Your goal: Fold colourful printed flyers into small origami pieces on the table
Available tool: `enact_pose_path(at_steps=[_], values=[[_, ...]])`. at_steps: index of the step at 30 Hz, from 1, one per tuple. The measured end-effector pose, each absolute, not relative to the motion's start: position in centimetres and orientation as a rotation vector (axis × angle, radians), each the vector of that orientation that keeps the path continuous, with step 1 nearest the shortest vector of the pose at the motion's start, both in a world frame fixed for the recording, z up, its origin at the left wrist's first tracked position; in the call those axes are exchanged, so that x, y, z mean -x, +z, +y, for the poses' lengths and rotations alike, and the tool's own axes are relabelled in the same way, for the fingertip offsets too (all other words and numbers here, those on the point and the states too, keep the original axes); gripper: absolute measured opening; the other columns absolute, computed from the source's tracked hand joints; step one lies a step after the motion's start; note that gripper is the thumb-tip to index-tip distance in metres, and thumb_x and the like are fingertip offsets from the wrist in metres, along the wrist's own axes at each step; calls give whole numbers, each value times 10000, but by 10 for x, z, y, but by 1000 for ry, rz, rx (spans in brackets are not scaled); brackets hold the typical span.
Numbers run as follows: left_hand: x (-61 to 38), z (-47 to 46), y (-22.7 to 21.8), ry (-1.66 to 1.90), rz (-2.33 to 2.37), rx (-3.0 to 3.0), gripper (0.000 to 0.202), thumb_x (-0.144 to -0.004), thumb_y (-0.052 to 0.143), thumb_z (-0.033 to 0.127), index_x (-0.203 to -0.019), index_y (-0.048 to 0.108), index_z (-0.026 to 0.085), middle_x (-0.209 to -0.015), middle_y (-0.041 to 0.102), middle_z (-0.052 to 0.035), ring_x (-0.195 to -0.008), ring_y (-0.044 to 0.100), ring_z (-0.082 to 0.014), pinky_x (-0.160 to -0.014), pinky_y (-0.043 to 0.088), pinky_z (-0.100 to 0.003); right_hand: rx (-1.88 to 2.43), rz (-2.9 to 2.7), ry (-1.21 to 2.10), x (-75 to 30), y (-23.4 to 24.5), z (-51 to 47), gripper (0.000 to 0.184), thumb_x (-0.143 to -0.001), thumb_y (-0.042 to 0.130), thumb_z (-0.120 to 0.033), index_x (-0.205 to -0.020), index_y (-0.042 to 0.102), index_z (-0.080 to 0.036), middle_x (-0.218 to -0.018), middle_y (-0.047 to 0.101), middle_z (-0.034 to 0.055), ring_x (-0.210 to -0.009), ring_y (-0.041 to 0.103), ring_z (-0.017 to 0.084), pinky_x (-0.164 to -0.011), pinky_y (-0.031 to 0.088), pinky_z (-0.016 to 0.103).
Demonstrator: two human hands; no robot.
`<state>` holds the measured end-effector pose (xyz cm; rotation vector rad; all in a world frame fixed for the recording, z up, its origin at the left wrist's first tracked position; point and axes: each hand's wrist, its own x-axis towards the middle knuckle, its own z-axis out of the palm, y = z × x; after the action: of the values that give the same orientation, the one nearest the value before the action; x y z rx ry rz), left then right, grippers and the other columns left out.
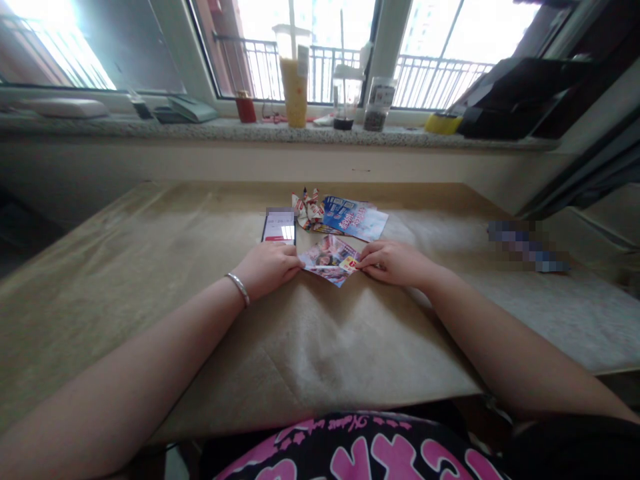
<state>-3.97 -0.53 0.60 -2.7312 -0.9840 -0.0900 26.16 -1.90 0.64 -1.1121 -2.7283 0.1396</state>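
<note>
A colourful printed sheet of paper [327,257] lies turned like a diamond on the table in front of me, with a pale crease line across its middle. My left hand [273,267], a silver bangle on its wrist, is closed on the sheet's left corner. The right corner is pinched by my right hand [393,263], near a small yellow patch of print. Just beyond my left hand lies a phone [279,227] with a lit screen. Folded paper pieces [309,208] in red, white and other colours rest behind the sheet, beside a fanned stack of blue leaflets [355,219].
A creased tan cover lies over the table [240,373]. At the right, a blurred-out item [525,247] lies on it. Along the stone windowsill [200,132] stand a tall yellow-filled cup [294,87], a red-capped jar [245,107], clear containers [379,103] and a black bag [515,100].
</note>
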Motion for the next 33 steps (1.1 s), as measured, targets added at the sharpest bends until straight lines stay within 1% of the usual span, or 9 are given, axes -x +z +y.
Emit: enact_pose_path(at_steps=[4, 8, 11, 13, 17, 21, 24, 28, 33], values=[[40, -4, 8, -101, -1108, 2758, 334, -905, 413, 320, -775, 694, 197, -807, 631, -55, -718, 580, -162, -635, 424, -269, 1249, -2694, 169, -261, 8, -18, 262, -879, 468, -260, -861, 718, -182, -969, 680, 80, -857, 619, 188, -737, 467, 292], [38, -4, 2, -195, -1224, 2774, 302, -886, 415, 319, -806, 679, 196, -834, 634, -57, -755, 586, -172, -657, 434, -272, 1447, -2615, 187, -254, 5, -17, 257, -896, 439, -290, -831, 665, -185, -905, 673, 75, -805, 598, 178, -673, 433, 270], [30, -6, -2, -340, -1371, 2740, 274, -885, 409, 328, -827, 630, 176, -857, 638, -64, -775, 586, -174, -692, 444, -276, 1594, -2526, 185, -243, 1, -18, 345, -921, 390, -405, -837, 643, -187, -878, 680, 78, -794, 602, 187, -657, 425, 272], [23, -8, -4, -311, -1492, 2672, 307, -887, 419, 404, -803, 605, 175, -812, 632, -68, -756, 585, -192, -657, 437, -285, 1740, -2449, 152, -235, -1, -19, 404, -886, 417, -529, -890, 645, -196, -896, 688, 89, -795, 615, 213, -619, 420, 284], [13, -11, -4, -274, -1658, 2553, 371, -885, 424, 500, -839, 595, 174, -831, 644, -90, -788, 598, -226, -642, 440, -306, 1866, -2338, 75, -221, -3, -20, 494, -834, 432, -631, -1054, 626, -233, -998, 693, 103, -877, 635, 273, -640, 446, 328], [12, -9, -7, -327, -1722, 2515, 361, -860, 473, 523, -894, 597, 185, -886, 659, -88, -817, 610, -231, -648, 448, -302, 1938, -2271, 104, -217, -4, -17, 548, -770, 480, -692, -989, 626, -212, -975, 694, 121, -852, 637, 286, -637, 461, 347], [14, -9, -7, -311, -1749, 2514, 354, -855, 486, 518, -910, 598, 186, -884, 658, -84, -808, 616, -227, -648, 449, -295, 1967, -2258, 152, -220, -4, -13, 529, -740, 513, -702, -906, 620, -211, -920, 697, 107, -803, 633, 266, -579, 436, 315], [17, -11, -3, -281, -1759, 2522, 321, -860, 495, 486, -896, 599, 185, -874, 660, -75, -775, 617, -214, -608, 430, -276, 1962, -2246, 186, -227, -6, -10, 459, -731, 558, -661, -836, 609, -216, -854, 691, 81, -746, 620, 234, -514, 377, 279], [22, -12, 3, -241, -1779, 2552, 280, -876, 492, 442, -869, 603, 186, -894, 668, -62, -759, 611, -197, -595, 415, -269, 1910, -2209, 323, -238, -8, -9, 336, -744, 626, -532, -862, 608, -218, -819, 682, 48, -687, 603, 183, -506, 376, 257]])
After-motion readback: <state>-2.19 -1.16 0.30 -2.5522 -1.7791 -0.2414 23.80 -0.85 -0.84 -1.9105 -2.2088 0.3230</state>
